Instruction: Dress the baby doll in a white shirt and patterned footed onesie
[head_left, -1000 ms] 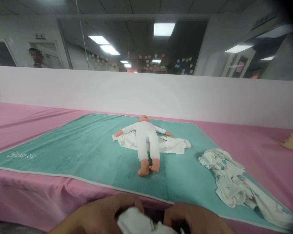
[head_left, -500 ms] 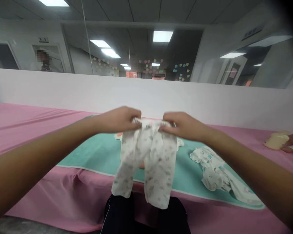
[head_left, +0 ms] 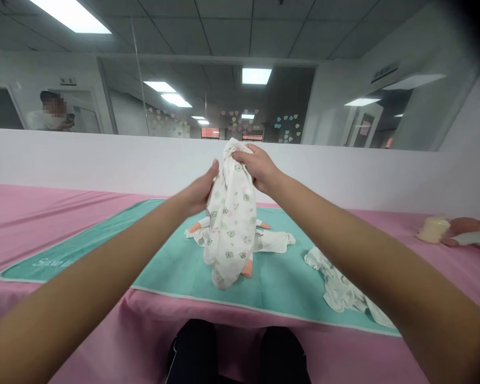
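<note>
A small pair of white printed baby trousers [head_left: 230,224] hangs in the air in front of me. My right hand [head_left: 258,168] grips its bunched top, fingers closed. My left hand [head_left: 200,189] touches the cloth's left side, thumb against it, fingers partly hidden behind. Behind the trousers a baby doll [head_left: 246,266] in a white suit lies on its back on a teal mat [head_left: 168,261], mostly hidden by the garment. A white cloth [head_left: 274,242] lies under the doll.
A pink sheet [head_left: 64,213] covers the table. Another printed white garment [head_left: 338,285] lies crumpled on the mat's right. At the far right lie a cream object [head_left: 432,229] and part of another doll [head_left: 470,232]. A white wall stands behind; a person [head_left: 50,114] is beyond the glass.
Both hands rose from below the table edge with the trousers, first spreading the waistband wide, then my right hand gathered the top and lifted it higher while the left slid down its side.
</note>
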A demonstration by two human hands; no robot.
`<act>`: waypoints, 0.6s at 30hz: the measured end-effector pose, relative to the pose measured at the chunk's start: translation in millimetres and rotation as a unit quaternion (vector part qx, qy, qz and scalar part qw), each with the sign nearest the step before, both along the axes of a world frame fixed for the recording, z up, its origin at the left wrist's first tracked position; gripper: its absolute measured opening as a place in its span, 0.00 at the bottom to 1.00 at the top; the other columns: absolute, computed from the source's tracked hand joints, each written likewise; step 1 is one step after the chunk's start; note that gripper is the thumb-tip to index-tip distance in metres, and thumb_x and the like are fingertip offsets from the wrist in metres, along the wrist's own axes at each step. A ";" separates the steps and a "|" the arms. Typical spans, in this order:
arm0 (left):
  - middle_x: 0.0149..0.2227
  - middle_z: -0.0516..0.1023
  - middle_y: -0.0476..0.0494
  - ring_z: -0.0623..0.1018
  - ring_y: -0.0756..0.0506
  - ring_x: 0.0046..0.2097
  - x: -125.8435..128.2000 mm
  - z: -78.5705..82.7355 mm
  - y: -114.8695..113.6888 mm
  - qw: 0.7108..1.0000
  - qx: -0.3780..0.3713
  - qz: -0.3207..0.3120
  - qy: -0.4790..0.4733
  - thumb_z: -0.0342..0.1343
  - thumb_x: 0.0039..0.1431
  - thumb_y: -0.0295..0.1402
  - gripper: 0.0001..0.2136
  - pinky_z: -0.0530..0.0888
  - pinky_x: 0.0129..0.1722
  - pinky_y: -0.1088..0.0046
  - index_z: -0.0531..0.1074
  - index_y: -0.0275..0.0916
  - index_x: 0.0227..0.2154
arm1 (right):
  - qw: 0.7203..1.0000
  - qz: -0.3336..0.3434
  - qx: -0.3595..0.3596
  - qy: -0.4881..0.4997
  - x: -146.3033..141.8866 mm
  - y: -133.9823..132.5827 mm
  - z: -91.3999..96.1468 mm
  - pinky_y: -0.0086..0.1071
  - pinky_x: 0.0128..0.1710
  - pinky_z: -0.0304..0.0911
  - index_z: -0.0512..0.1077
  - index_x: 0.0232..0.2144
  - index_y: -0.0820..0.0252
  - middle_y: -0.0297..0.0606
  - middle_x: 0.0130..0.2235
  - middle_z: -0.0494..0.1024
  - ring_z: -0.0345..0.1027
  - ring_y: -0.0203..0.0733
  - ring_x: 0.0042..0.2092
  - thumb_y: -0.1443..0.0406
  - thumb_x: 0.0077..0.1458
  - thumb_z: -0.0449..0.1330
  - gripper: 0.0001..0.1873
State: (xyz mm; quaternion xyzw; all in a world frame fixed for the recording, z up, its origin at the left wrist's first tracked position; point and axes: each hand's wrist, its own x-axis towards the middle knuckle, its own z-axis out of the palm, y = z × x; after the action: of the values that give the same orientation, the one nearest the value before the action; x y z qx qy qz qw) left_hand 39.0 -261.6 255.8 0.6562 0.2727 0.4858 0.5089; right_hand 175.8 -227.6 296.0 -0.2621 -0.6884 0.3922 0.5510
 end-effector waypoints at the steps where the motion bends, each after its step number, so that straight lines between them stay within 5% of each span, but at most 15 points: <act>1: 0.40 0.75 0.36 0.74 0.39 0.43 1.5 -15.9 -4.4 0.999 -0.027 -0.031 -0.013 0.49 0.53 0.50 0.22 0.72 0.40 0.62 0.69 0.36 0.42 | 0.999 -0.029 -0.009 0.030 -5.1 9.1 -6.2 0.36 0.36 0.64 0.61 0.36 0.63 0.33 0.32 0.66 0.65 0.35 0.34 0.65 0.50 0.55 0.10; 4: 0.41 0.75 0.35 0.75 0.38 0.42 4.5 -53.8 -14.2 0.994 -0.074 -0.072 -0.046 0.57 0.50 0.41 0.22 0.72 0.39 0.62 0.67 0.33 0.46 | 0.991 -0.106 -0.029 0.075 -20.1 38.2 -30.7 0.31 0.33 0.63 0.59 0.35 0.61 0.32 0.31 0.66 0.63 0.34 0.31 0.61 0.50 0.54 0.11; 7: 0.39 0.76 0.36 0.76 0.39 0.37 -7.1 -75.0 -8.4 0.993 -0.082 0.027 -0.074 0.58 0.47 0.35 0.23 0.73 0.35 0.63 0.66 0.32 0.46 | 0.987 -0.151 -0.064 -0.003 -27.5 65.1 -68.4 0.28 0.31 0.61 0.61 0.32 0.61 0.32 0.30 0.67 0.61 0.33 0.31 0.59 0.47 0.56 0.13; 11: 0.34 0.76 0.36 0.77 0.39 0.33 -38.3 -106.0 22.9 0.980 -0.138 0.134 -0.046 0.57 0.45 0.34 0.20 0.73 0.30 0.64 0.67 0.32 0.43 | 0.962 -0.147 -0.195 -0.120 -17.9 91.4 -134.6 0.29 0.31 0.60 0.65 0.27 0.63 0.36 0.29 0.69 0.62 0.33 0.30 0.59 0.47 0.58 0.12; 14: 0.36 0.75 0.34 0.76 0.38 0.35 -52.8 -143.8 51.6 0.960 -0.209 0.181 0.041 0.56 0.45 0.36 0.20 0.73 0.31 0.63 0.65 0.32 0.43 | 0.944 -0.179 -0.249 -0.124 0.3 109.7 -180.3 0.31 0.33 0.60 0.66 0.26 0.65 0.40 0.31 0.69 0.62 0.36 0.32 0.58 0.46 0.58 0.13; 18: 0.52 0.63 0.25 0.66 0.30 0.51 -62.7 -185.1 89.1 0.903 -0.143 0.316 0.254 0.56 0.43 0.33 0.21 0.66 0.46 0.54 0.65 0.30 0.42 | 0.915 -0.227 -0.320 -0.092 24.7 143.7 -222.6 0.33 0.35 0.60 0.67 0.30 0.66 0.43 0.31 0.70 0.64 0.41 0.35 0.57 0.49 0.56 0.15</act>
State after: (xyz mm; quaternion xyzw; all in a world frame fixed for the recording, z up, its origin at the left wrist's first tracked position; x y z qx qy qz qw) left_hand -23.7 -172.5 70.7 0.5571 0.6519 0.3943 0.3304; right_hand 200.5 -83.9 73.4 -0.6085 -0.4954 0.4302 0.4463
